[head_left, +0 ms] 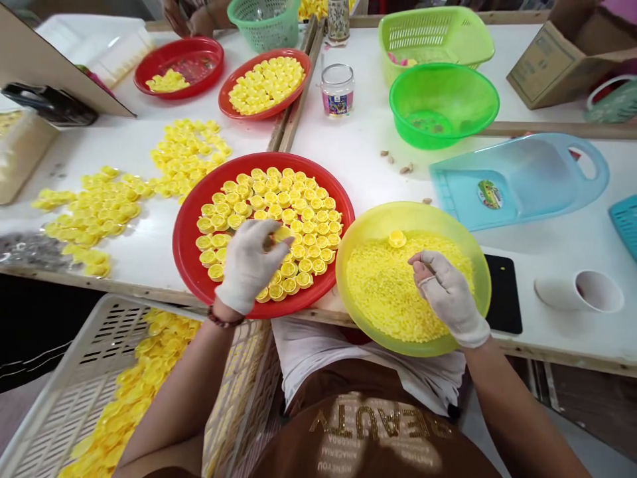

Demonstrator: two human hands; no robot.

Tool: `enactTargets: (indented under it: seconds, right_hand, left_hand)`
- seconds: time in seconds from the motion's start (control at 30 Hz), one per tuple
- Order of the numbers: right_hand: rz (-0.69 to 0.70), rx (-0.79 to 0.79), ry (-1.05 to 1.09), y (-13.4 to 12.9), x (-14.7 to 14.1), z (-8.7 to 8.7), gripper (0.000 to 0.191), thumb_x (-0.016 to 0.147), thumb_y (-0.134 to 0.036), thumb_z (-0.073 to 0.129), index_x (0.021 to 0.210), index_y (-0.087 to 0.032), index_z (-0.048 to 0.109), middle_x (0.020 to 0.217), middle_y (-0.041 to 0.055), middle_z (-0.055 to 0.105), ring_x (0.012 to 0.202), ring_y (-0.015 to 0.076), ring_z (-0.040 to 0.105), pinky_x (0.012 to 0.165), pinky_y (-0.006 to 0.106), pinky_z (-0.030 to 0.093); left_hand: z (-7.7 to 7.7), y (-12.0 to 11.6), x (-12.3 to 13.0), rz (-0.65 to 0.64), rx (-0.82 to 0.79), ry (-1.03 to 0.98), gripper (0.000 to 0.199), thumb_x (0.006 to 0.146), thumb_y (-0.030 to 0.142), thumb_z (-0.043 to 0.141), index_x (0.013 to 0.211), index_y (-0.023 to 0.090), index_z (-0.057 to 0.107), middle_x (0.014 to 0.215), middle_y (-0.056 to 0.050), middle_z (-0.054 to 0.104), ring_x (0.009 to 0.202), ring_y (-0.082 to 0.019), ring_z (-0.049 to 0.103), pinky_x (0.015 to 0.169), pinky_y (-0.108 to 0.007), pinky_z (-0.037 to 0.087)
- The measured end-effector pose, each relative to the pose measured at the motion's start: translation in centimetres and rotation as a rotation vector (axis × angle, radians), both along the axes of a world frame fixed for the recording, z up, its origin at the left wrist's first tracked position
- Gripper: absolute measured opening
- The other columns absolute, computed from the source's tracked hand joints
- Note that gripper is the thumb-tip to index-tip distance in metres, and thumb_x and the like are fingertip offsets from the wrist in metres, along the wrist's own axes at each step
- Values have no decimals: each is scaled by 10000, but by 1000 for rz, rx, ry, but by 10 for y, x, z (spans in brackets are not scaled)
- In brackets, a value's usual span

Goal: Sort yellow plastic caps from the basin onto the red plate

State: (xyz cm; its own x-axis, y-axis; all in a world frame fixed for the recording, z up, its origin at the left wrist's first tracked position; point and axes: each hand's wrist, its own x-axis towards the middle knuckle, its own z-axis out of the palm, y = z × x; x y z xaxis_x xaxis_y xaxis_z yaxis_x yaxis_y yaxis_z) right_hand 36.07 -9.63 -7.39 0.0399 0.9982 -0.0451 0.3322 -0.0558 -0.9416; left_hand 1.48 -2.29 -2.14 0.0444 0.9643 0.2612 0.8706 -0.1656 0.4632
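Observation:
My left hand (251,265), in a white glove with bare fingertips, is over the red tray (186,265). Its thumb and fingers close around a small round yellow plastic piece (282,234). Rows of similar yellow pieces (308,226) stand in the tray. My right hand (448,295), gloved the same way, hovers above the yellow bowl (351,302). Its thumb and fingertips are pinched together, and what they hold is too small to make out. Tiny yellow parts (383,292) fill the bowl, and one round yellow piece (397,239) lies on them near the far side.
Loose yellow pieces (104,206) are heaped on the left. A white crate (74,372) of yellow parts stands below the table edge. Rightward lie a blue scoop (537,179), a black phone-like slab (503,292) and a tipped white cup (562,292). A green basin (442,109) is behind.

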Motion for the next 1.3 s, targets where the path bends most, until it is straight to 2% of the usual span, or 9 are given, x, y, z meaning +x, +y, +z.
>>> enactTargets:
  seconds: [0.17, 0.37, 0.5, 0.67, 0.8, 0.87, 0.97, 1.13, 1.3]
  right_hand:
    - [10, 15, -39, 0, -1, -1, 258, 994, -452, 547, 1037, -211, 625, 747, 1, 556, 625, 140, 499, 568, 277, 436]
    - [53, 88, -121, -1, -2, -2, 203, 1028, -399, 519, 1030, -220, 616, 833, 15, 616, 692, 145, 549, 667, 293, 470]
    - [239, 185, -280, 1, -9, 0, 176, 1038, -324, 481, 1067, -217, 619, 947, 60, 679, 831, 194, 626, 794, 345, 508]
    - [637, 204, -693, 7, -28, 11, 359, 993, -444, 565, 1171, -142, 642, 1148, 166, 660, 1037, 304, 607, 920, 457, 494]
    - [769, 136, -826, 4, -38, 11, 412, 1016, -496, 517, 1105, -118, 655, 1085, 164, 681, 946, 285, 621, 854, 429, 484]
    - [802, 82, -799, 0, -40, 8, 376, 1041, -461, 481, 1048, -128, 655, 1040, 145, 698, 893, 255, 629, 812, 390, 469]
    - [724, -19, -614, -3, -36, 5, 294, 1033, -415, 512, 959, -159, 635, 908, 80, 690, 786, 197, 604, 728, 331, 430]
    - [261, -135, 174, 4, -19, 10, 268, 983, -448, 569, 865, -209, 542, 689, -34, 518, 589, 114, 459, 582, 261, 369]
    - [-87, -300, 851, 23, -6, 24, 337, 936, -520, 599, 845, -233, 446, 596, -95, 366, 436, 65, 262, 452, 219, 206]
  left_hand:
    - [-20, 31, -51, 179, -180, 137, 273, 815, 370, 669, 997, 167, 689, 824, -44, 674, 739, -185, 590, 687, -299, 459]
    - [-34, 42, -39, 162, -257, 147, 214, 789, 271, 618, 961, 155, 668, 900, -77, 711, 783, -210, 629, 718, -306, 465]
    - [-27, 32, -30, 108, -82, 100, 269, 841, 261, 594, 1075, 153, 668, 985, -116, 722, 910, -262, 665, 836, -380, 521]
    - [-10, 27, 36, -183, 105, -67, 174, 901, 260, 610, 1047, 197, 682, 1126, -106, 711, 992, -250, 673, 919, -411, 553]
    - [-9, 30, 126, -486, -61, -129, 155, 941, 269, 613, 1023, 175, 706, 1035, -98, 713, 965, -246, 670, 905, -420, 561]
    - [-15, 32, 163, -546, -153, -129, 234, 968, 325, 632, 1117, 154, 688, 1098, -103, 695, 985, -237, 668, 897, -431, 574]
    - [-25, 37, 192, -546, -186, -117, 384, 981, 385, 648, 1293, 163, 618, 1279, -114, 636, 1103, -241, 653, 929, -447, 581]
    - [-29, 40, 187, -507, -204, -99, 377, 988, 383, 640, 1312, 191, 615, 1327, -115, 617, 1144, -243, 640, 953, -443, 575]
    - [-22, 20, 173, -556, -231, -130, 226, 956, 292, 650, 1144, 171, 674, 1102, -101, 697, 923, -201, 668, 817, -370, 583]
